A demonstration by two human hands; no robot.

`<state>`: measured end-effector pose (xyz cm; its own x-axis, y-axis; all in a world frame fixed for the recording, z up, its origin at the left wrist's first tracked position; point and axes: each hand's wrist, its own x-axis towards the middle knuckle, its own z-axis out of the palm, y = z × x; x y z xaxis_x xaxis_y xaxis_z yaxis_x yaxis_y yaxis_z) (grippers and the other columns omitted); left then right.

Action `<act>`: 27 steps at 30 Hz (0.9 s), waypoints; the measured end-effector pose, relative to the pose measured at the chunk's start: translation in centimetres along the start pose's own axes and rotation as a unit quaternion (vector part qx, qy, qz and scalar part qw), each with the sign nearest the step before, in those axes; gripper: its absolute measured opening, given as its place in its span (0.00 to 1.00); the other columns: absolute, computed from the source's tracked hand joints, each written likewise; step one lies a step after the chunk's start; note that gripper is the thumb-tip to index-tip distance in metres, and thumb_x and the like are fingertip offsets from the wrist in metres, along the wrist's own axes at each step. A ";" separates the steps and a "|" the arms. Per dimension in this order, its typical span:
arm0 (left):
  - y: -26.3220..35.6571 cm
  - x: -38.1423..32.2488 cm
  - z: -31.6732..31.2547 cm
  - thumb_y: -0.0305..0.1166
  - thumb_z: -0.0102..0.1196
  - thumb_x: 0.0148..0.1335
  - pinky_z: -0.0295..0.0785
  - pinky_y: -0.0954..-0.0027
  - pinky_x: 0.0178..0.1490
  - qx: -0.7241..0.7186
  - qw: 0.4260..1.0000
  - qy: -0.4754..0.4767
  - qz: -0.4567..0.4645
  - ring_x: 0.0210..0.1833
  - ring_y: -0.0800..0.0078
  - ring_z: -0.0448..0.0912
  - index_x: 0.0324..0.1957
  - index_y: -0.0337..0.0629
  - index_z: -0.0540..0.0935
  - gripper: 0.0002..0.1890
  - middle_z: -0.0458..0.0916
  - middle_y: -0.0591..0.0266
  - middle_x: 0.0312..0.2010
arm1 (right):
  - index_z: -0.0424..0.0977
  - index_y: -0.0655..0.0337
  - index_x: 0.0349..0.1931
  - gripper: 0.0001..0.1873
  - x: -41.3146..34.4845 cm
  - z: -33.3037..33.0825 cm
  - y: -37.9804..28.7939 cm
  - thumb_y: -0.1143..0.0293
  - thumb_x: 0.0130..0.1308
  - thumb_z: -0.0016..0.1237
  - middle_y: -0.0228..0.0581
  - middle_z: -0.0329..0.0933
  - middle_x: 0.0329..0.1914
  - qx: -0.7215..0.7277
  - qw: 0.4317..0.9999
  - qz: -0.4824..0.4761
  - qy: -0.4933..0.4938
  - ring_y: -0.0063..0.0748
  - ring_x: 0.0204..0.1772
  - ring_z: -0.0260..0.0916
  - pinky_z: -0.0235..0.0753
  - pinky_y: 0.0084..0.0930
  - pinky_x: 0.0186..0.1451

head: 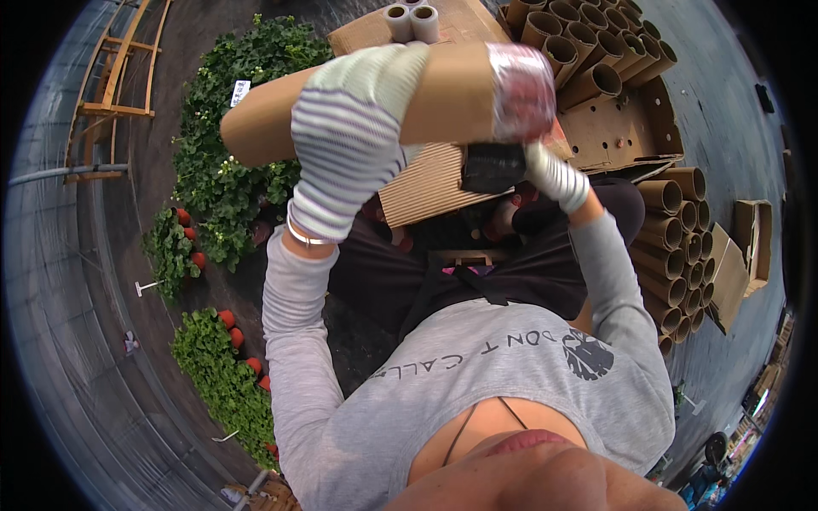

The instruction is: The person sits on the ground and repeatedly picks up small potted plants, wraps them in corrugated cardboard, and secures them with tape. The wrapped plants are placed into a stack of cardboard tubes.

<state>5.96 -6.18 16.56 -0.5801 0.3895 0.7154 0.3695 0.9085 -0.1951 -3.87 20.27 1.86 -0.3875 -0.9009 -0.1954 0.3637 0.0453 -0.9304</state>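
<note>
My left hand (354, 121), in a striped knit glove, is wrapped around the middle of a brown cardboard tube (457, 96). The tube lies nearly level across the view. Shiny clear plastic film covers its right end (523, 92), with something reddish, blurred, showing through. My right hand (557, 179), also gloved, is just below that wrapped end. Its fingers are partly hidden behind the tube, so whether they grip anything cannot be made out. A black boxy object (492, 167) appears beside the right fingers, above a corrugated cardboard sheet (425, 182).
Rolls of clear film (424, 24) stand on cardboard ahead. A cardboard box (629, 137) borders many upright tubes (594, 80); more tubes (664, 233) are stacked at right. Leafy potted plants (243, 134) and red pots (236, 337) line the left, near a wooden frame (121, 70).
</note>
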 end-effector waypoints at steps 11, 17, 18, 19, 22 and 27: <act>2.4 -5.3 11.1 0.45 0.79 0.38 0.78 0.58 0.55 -0.111 0.849 -0.480 -0.190 0.53 0.53 0.83 0.56 0.44 0.80 0.40 0.84 0.54 0.49 | 0.73 0.63 0.62 0.49 5.9 -0.3 -5.4 0.23 0.73 0.21 0.39 0.83 0.48 0.028 0.966 -0.232 0.113 0.27 0.52 0.81 0.81 0.26 0.56; 1.2 -7.3 14.3 0.46 0.78 0.39 0.77 0.53 0.60 -0.142 0.828 -0.495 -0.222 0.57 0.53 0.81 0.65 0.48 0.76 0.46 0.84 0.52 0.53 | 0.74 0.69 0.59 0.38 -6.0 10.2 5.5 0.38 0.70 0.54 0.39 0.82 0.42 0.113 0.976 -0.153 0.107 0.26 0.35 0.81 0.81 0.25 0.40; 1.1 -7.3 14.4 0.46 0.78 0.39 0.77 0.53 0.60 -0.145 0.820 -0.509 -0.217 0.57 0.53 0.81 0.65 0.48 0.76 0.47 0.84 0.51 0.53 | 0.76 0.67 0.52 0.33 -5.8 10.4 6.6 0.42 0.67 0.58 0.37 0.81 0.36 0.119 0.975 -0.093 0.163 0.25 0.32 0.78 0.79 0.24 0.37; 1.1 -7.1 14.5 0.45 0.77 0.38 0.77 0.53 0.60 -0.145 0.822 -0.510 -0.210 0.58 0.53 0.81 0.66 0.48 0.76 0.47 0.84 0.51 0.52 | 0.77 0.65 0.45 0.28 -5.8 10.7 7.1 0.46 0.64 0.62 0.35 0.79 0.30 0.137 0.968 -0.081 0.193 0.23 0.30 0.75 0.76 0.24 0.34; 1.2 -6.7 14.3 0.46 0.77 0.38 0.77 0.54 0.59 -0.139 0.829 -0.501 -0.206 0.56 0.53 0.82 0.66 0.46 0.76 0.48 0.84 0.51 0.51 | 0.78 0.70 0.39 0.24 -5.2 9.0 5.6 0.52 0.64 0.61 0.34 0.79 0.25 -0.304 0.928 0.028 0.214 0.23 0.29 0.77 0.78 0.27 0.34; 0.1 -5.0 12.5 0.44 0.78 0.39 0.77 0.55 0.59 -0.087 0.851 -0.483 -0.186 0.54 0.54 0.83 0.62 0.47 0.78 0.43 0.85 0.53 0.48 | 0.83 0.66 0.39 0.15 -7.9 4.0 1.1 0.60 0.68 0.59 0.35 0.83 0.27 -0.176 0.925 -0.036 0.336 0.17 0.25 0.76 0.73 0.19 0.27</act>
<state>-0.17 -6.19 4.57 -0.9758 0.0983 -0.1951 0.0825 0.9927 0.0876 2.98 25.70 3.64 -0.8822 -0.4403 -0.1673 0.0644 0.2391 -0.9689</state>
